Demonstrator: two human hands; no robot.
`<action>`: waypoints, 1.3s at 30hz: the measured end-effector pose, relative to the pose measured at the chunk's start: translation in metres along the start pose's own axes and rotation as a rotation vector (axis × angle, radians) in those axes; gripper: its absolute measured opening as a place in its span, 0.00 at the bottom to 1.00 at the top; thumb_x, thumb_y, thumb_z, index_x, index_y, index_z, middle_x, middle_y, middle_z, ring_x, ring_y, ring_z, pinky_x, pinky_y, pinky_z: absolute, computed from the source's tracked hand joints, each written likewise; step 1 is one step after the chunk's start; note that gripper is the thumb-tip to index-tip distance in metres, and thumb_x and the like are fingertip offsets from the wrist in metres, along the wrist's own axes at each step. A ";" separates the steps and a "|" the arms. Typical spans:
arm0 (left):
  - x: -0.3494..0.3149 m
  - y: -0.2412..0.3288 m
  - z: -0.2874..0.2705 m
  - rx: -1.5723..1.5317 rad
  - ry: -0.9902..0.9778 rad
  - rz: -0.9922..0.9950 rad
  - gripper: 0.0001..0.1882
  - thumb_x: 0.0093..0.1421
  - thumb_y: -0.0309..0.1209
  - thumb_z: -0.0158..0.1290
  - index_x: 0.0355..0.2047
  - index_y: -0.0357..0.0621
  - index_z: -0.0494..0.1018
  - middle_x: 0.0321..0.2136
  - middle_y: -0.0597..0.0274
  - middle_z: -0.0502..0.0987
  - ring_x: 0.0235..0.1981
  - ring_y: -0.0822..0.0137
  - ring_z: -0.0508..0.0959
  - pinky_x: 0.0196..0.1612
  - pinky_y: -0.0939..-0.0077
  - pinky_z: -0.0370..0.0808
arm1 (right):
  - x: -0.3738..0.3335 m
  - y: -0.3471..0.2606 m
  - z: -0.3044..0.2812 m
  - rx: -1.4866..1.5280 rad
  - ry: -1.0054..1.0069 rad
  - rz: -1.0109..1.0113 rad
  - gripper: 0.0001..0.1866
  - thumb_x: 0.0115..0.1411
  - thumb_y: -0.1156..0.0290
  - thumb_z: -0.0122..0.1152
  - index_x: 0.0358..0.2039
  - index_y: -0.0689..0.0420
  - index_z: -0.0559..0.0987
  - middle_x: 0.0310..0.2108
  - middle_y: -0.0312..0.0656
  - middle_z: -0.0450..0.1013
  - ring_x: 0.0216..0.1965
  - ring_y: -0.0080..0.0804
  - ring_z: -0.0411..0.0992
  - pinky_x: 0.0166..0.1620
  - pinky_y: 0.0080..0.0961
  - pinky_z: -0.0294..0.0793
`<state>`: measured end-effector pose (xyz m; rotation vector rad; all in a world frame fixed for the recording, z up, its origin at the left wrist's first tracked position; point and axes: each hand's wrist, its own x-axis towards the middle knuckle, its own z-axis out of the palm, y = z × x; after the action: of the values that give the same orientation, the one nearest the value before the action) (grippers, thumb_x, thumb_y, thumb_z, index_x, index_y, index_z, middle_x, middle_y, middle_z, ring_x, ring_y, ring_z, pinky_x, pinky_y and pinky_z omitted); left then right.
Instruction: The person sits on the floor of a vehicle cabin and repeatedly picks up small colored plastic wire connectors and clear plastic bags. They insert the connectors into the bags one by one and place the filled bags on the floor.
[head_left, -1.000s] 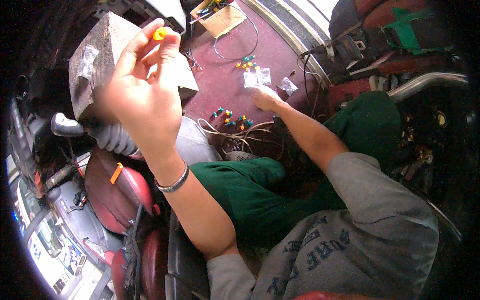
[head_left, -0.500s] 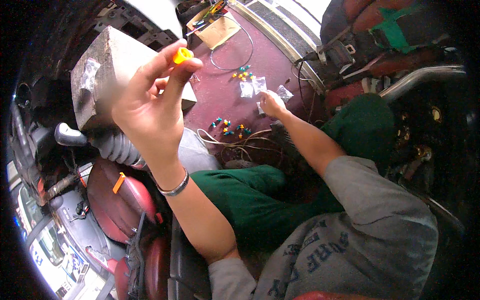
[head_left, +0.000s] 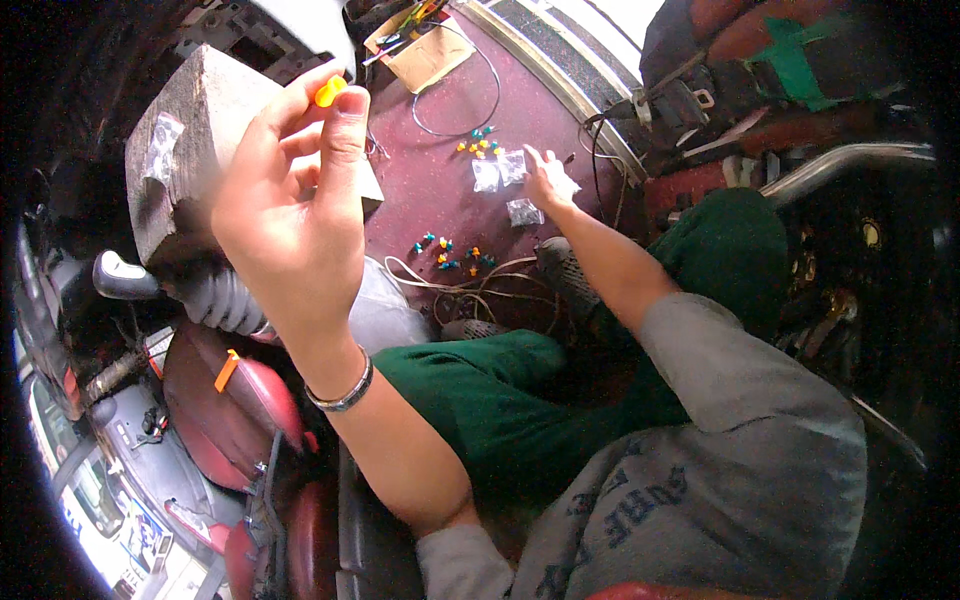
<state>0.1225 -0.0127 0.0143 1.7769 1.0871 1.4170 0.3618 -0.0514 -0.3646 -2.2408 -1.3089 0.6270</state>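
Note:
Raised high at the left, my left hand pinches a small yellow plastic piece between thumb and index finger. Farther off, my right hand reaches down over the floor with its fingers apart. Beside its fingertips lie small clear plastic bags, and another small bag with dark contents lies just nearer. Part of one more bag is hidden behind the hand. Tiny yellow and teal pieces are scattered past the bags. A second cluster of such pieces sits closer to me.
A wooden block with a clear bag on it stands behind my left hand. At the back is an open cardboard box of tools, with a looped dark cable. Pale wires run near my feet. A gear lever is at left.
My left hand has shifted slightly left and up, and the yellow piece is turned differently. My right hand has lifted off the nearer bag and its fingers have spread.

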 end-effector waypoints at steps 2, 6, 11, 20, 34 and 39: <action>0.000 0.004 0.001 0.003 -0.010 -0.029 0.12 0.63 0.28 0.66 0.45 0.39 0.82 0.34 0.65 0.83 0.30 0.78 0.78 0.28 0.85 0.70 | 0.013 0.002 0.012 -0.099 -0.009 -0.033 0.20 0.62 0.66 0.63 0.55 0.42 0.76 0.56 0.54 0.65 0.53 0.58 0.71 0.54 0.54 0.75; 0.000 0.006 0.002 0.016 -0.072 -0.062 0.14 0.65 0.28 0.64 0.49 0.36 0.81 0.40 0.66 0.83 0.35 0.81 0.77 0.37 0.89 0.73 | 0.038 0.039 0.028 -0.189 -0.058 -0.092 0.20 0.57 0.70 0.66 0.51 0.43 0.77 0.51 0.56 0.66 0.48 0.59 0.71 0.51 0.54 0.75; -0.002 0.000 -0.002 0.045 -0.066 -0.073 0.10 0.68 0.30 0.60 0.46 0.37 0.81 0.37 0.69 0.81 0.32 0.81 0.75 0.34 0.89 0.70 | 0.033 0.043 0.018 0.048 -0.002 -0.161 0.14 0.49 0.66 0.75 0.35 0.55 0.82 0.33 0.46 0.76 0.40 0.46 0.76 0.44 0.40 0.77; 0.000 -0.004 -0.003 -0.247 -0.096 -0.228 0.23 0.77 0.48 0.39 0.31 0.43 0.65 0.22 0.68 0.68 0.23 0.77 0.67 0.27 0.80 0.64 | 0.104 -0.018 -0.068 -0.050 -0.392 -0.346 0.16 0.50 0.62 0.73 0.35 0.58 0.84 0.27 0.42 0.82 0.28 0.33 0.80 0.34 0.34 0.79; -0.017 0.020 0.056 -0.566 -0.097 -0.344 0.19 0.65 0.30 0.64 0.39 0.44 0.60 0.30 0.66 0.73 0.31 0.77 0.76 0.38 0.79 0.81 | -0.020 -0.269 -0.362 0.411 -0.379 -1.036 0.11 0.66 0.72 0.64 0.47 0.61 0.77 0.30 0.42 0.81 0.30 0.25 0.81 0.34 0.25 0.80; -0.029 0.050 0.063 -0.692 -0.163 -0.433 0.21 0.64 0.18 0.61 0.33 0.50 0.57 0.25 0.75 0.64 0.29 0.81 0.70 0.42 0.79 0.80 | -0.054 -0.241 -0.382 0.643 -0.339 -0.796 0.10 0.68 0.73 0.63 0.47 0.63 0.76 0.31 0.42 0.80 0.30 0.26 0.80 0.35 0.24 0.81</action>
<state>0.1924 -0.0605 0.0281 1.0613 0.7100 1.1588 0.4036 -0.0564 0.0884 -1.0130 -1.6891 0.9481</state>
